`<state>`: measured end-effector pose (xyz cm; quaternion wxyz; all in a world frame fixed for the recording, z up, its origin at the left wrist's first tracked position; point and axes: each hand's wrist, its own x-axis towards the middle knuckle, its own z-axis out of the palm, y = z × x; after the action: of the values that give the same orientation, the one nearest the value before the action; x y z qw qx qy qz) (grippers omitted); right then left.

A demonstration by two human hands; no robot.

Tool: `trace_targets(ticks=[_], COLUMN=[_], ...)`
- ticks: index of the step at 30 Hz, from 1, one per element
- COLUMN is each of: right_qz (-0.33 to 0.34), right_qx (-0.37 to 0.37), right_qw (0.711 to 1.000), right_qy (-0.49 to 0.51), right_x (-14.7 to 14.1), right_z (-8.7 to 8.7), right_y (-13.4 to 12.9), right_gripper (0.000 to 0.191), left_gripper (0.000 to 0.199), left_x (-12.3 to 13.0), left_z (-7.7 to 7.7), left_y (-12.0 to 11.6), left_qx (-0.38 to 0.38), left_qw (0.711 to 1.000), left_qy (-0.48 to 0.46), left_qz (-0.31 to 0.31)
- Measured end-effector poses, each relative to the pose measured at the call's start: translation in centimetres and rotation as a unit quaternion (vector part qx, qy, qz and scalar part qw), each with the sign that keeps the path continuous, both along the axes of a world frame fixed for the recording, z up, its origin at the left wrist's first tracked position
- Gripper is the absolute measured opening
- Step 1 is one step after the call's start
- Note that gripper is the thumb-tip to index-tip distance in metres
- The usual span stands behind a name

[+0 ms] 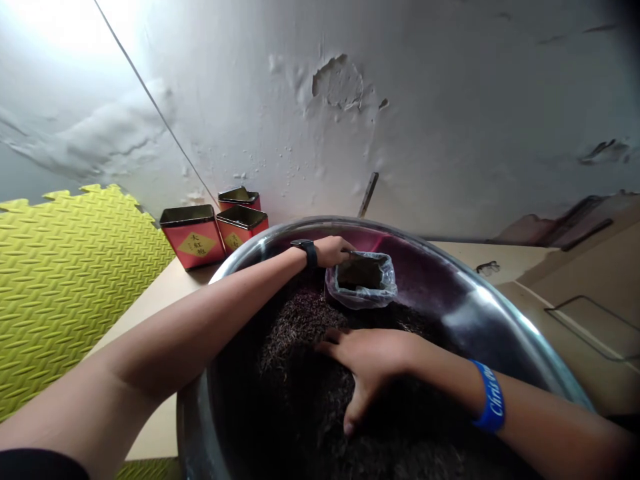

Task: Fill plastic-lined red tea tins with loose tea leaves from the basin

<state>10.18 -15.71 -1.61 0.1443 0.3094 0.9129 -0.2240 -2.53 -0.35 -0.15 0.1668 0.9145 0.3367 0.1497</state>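
Note:
In a large metal basin (pixel 495 300) lies a heap of dark, dry, loose leaves (pixel 300 327), which look like tea. Among them stands a square tin (pixel 364 301), its clear plastic liner folded over the rim. My left hand (pixel 331 251), with a dark watch at the wrist, grips the tin's left rear edge; its fingertips are partly hidden. Nearer to me, my right hand (pixel 373 357) reaches palm down over the leaves. Its thumb is spread from the fingers, whose tips touch the leaves or lie just over them.
Red tins (pixel 194 240) with black rims stand on the pale table (pixel 145 320) left of the basin. Farther left is a yellow foam mat (pixel 75 273). Glasses (pixel 488 268) and a cardboard box (pixel 595 247) are on the right. A peeling wall (pixel 425 133) rises behind.

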Motion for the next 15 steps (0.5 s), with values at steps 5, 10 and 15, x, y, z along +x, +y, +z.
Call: trace_targets(ticks=[5,10,15], right_qz=[0.02,0.085,0.061], right_qx=[0.058,0.118,0.08], right_qw=[0.998,0.989,0.995], right_qy=[-0.022,-0.035,0.02], right_x=[-0.5,-0.7,-0.3], right_z=[0.3,0.7,1.3], right_y=[-0.2,-0.2,0.4], right_gripper=[0.071,0.053,0.051], left_gripper=[0.034,0.033,0.034], left_x=[0.1,0.0,0.0], left_z=[0.0,0.2,-0.1], left_y=[0.0,-0.3,0.1], left_qx=[-0.003,0.007,0.008], left_qw=[1.0,1.0,1.0], left_qy=[0.001,0.017,0.01], left_qz=[0.003,0.012,-0.003])
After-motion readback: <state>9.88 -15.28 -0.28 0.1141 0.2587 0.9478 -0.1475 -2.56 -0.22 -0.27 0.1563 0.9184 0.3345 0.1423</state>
